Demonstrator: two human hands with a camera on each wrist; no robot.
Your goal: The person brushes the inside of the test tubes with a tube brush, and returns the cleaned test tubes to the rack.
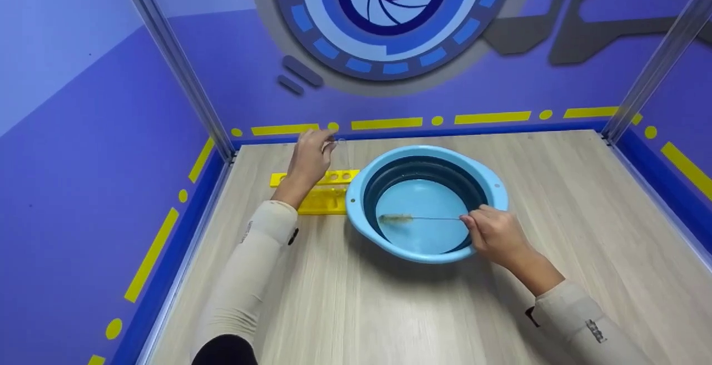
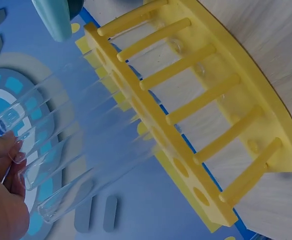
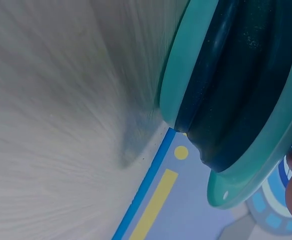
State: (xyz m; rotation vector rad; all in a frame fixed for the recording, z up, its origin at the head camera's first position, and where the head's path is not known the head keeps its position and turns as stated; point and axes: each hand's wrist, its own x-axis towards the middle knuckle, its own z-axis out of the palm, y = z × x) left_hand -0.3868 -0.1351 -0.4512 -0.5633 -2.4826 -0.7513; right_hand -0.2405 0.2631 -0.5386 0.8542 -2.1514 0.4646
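Observation:
My left hand point(image 1: 310, 159) is at the yellow test tube rack point(image 1: 322, 209), its thumb and fingers pinching the top of a clear glass test tube. In the left wrist view, several clear test tubes point(image 2: 105, 170) stand side by side in the rack, rims close to the fingers. My right hand point(image 1: 495, 234) grips the thin wire handle of a test tube brush point(image 1: 396, 218). The brush's tan bristles point left over the inside of a light blue collapsible basin point(image 1: 423, 257). That hand is at the basin's right rim; in the right wrist view, only part of it shows at the edge.
The basin stands on a wood-grain table point(image 1: 356, 309), right beside the rack's right end. Blue printed panels point(image 1: 233, 75) rise behind the table and along both sides, joined by metal corner posts point(image 1: 178, 59). Some rack holes point(image 2: 181, 167) hold no tube.

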